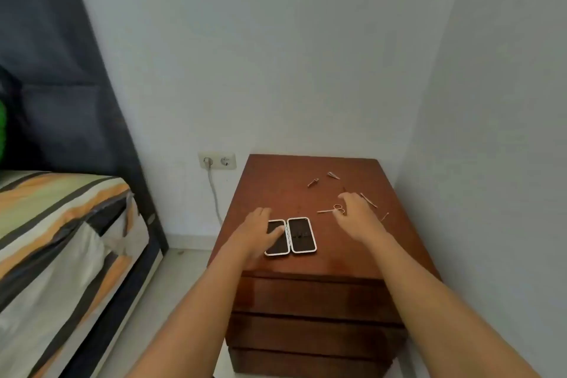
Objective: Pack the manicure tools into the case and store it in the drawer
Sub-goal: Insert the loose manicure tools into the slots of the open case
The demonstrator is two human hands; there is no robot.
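Note:
A white-rimmed manicure case (301, 235) lies open flat on the brown nightstand (276, 175), both dark halves facing up. My left hand (257, 230) rests flat on the case's left half, fingers spread. My right hand (357, 216) hovers just right of the small scissors (331, 209), fingers loosely curled and apart, holding nothing. Other metal tools lie loose on the top: nail clippers (313, 182), a second clipper (333, 175), a thin tool (369, 200) and a small stick (384, 217). The top drawer (313, 298) is closed.
The nightstand stands in a corner with white walls behind and on the right. A bed with a striped cover (58, 224) is on the left. A double wall socket (217, 161) with a cable plugged in sits beside the nightstand.

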